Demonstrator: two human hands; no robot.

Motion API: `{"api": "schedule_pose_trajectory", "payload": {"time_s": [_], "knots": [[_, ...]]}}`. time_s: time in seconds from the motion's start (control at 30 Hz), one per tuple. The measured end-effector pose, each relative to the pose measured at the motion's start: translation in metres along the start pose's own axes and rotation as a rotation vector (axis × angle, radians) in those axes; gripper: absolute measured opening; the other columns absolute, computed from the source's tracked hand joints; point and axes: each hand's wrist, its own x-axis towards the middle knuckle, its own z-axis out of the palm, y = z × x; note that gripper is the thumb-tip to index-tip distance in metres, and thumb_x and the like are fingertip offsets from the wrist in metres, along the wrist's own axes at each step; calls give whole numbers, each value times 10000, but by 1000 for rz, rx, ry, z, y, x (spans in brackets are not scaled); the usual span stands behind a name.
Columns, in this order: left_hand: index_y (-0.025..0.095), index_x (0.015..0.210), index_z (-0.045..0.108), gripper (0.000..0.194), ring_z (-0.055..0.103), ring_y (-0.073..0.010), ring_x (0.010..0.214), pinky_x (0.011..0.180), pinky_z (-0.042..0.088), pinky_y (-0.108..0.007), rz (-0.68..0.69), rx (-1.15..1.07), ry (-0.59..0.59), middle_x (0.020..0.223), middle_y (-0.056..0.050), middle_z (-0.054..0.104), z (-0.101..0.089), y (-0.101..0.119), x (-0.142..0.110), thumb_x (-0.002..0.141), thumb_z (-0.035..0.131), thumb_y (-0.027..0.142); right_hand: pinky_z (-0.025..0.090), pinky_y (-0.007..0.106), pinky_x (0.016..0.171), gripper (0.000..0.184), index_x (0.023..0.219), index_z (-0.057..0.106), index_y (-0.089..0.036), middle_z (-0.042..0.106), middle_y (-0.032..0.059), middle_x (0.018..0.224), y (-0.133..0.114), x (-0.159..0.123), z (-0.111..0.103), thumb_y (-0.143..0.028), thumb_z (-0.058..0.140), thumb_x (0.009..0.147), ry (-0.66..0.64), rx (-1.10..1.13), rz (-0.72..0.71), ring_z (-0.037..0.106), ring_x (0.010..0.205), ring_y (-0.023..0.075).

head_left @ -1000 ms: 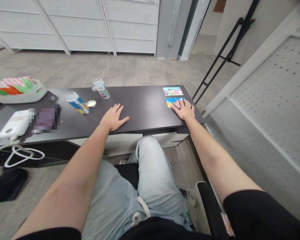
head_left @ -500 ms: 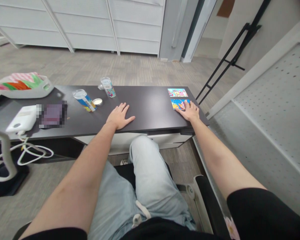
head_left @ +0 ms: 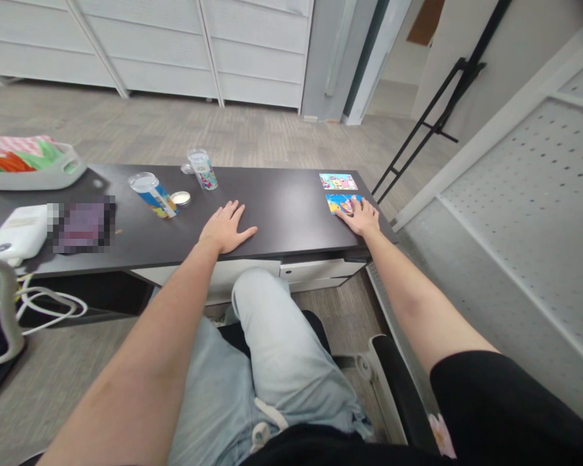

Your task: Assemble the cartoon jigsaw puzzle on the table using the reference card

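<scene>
My left hand (head_left: 223, 228) rests flat on the dark tabletop (head_left: 276, 213), its fingers spread and nothing under it that I can see. At the right end of the table my right hand (head_left: 362, 219) lies with fingers apart over the lower part of a blue picture card (head_left: 337, 202), covering some of it. Just beyond lies a second colourful picture card (head_left: 339, 181). Left of my left hand stand two clear-topped cans with printed sides, a blue and yellow can (head_left: 154, 195) and a smaller patterned can (head_left: 203, 170). Beside the nearer one is a round metal lid (head_left: 181, 198).
A white basket (head_left: 70, 169) of colourful cloth sits at the far left. Nearer are a white box-shaped device (head_left: 18, 232), a pixelated dark item (head_left: 83, 223) and a looped white cable (head_left: 53, 301). A perforated panel (head_left: 515, 194) and a black metal stand (head_left: 418, 139) flank the table's right end.
The view has turned slightly to the right, shifting the table and everything on it a little leftward. Both hands keep their places on the table.
</scene>
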Motion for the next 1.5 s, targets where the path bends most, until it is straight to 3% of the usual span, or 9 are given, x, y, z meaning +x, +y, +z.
{"api": "schedule_pose_trajectory", "payload": {"time_s": [0.2, 0.37, 0.67, 0.77, 0.87, 0.97, 1.23, 1.43, 1.5], "knots": [[173, 2060, 308, 1264, 189, -409, 2063, 1706, 150, -610, 1, -55, 10, 2181, -107, 273, -3, 0, -1, 1048, 383, 926, 151, 571, 1646, 1143, 2088, 370, -260, 187, 193, 2218, -2, -1, -2, -982, 450, 1206, -14, 2, 6, 207, 2053, 376], [90, 2038, 336, 1327, 173, -399, 2066, 1708, 130, -575, -1, -64, 14, 2182, -156, 242, -3, -1, -2, 1031, 372, 954, 164, 574, 1633, 1121, 2086, 372, -234, 206, 223, 2209, -6, -8, -11, -948, 439, 1225, -28, 14, -14, 216, 2046, 410], [224, 2077, 280, 1274, 196, -404, 2061, 1707, 168, -643, 11, -83, 31, 2170, -74, 309, -3, -1, -3, 1026, 395, 934, 192, 621, 1633, 1024, 2094, 375, -306, 244, 158, 2212, -6, -11, -16, -894, 459, 1259, -32, 39, -2, 223, 2042, 401], [218, 2077, 276, 1270, 195, -428, 2059, 1704, 175, -667, 12, -87, 23, 2164, -89, 329, -5, 1, -4, 1031, 393, 928, 320, 642, 1602, 874, 2085, 403, -328, 339, 186, 2178, -3, 0, -20, -788, 295, 1349, 34, 71, 49, 354, 1996, 391], [218, 2073, 288, 1256, 193, -407, 2060, 1712, 150, -621, 4, -86, 13, 2160, -83, 347, -6, 2, -5, 1036, 383, 919, 629, 628, 1412, 543, 1826, 732, -348, 629, 212, 1974, -7, 18, -30, -621, 572, 1384, 170, 79, 48, 714, 1691, 378], [256, 2074, 302, 1248, 197, -378, 2060, 1716, 145, -565, 1, -90, 18, 2162, -54, 341, -6, 1, -6, 1033, 378, 940, 769, 564, 1206, 421, 1614, 836, -266, 802, 151, 1704, -23, 39, -37, -481, 903, 1259, 241, 48, -45, 846, 1409, 324], [269, 2061, 347, 1235, 183, -328, 2063, 1713, 131, -508, -12, -109, 17, 2171, -37, 299, -4, -1, -10, 1043, 378, 968, 765, 580, 1209, 450, 1645, 818, -250, 803, 160, 1704, -96, 67, -32, -483, 891, 1266, 140, -101, -152, 847, 1413, 332], [207, 2051, 364, 1257, 178, -347, 2066, 1708, 110, -486, -15, -128, 9, 2177, -79, 265, -6, 3, -13, 1043, 384, 958, 769, 579, 1201, 462, 1643, 820, -250, 803, 157, 1700, -164, 26, -5, -494, 899, 1259, 76, -145, -436, 848, 1419, 339], [174, 2060, 313, 1286, 151, -349, 2071, 1704, 107, -472, -24, -137, 10, 2186, -93, 237, -6, 4, -13, 1039, 403, 951, 614, 640, 1435, 507, 1772, 789, -327, 760, 155, 1822, -181, -2, 9, -578, 725, 1336, 44, -147, -556, 740, 1656, 369]]}}
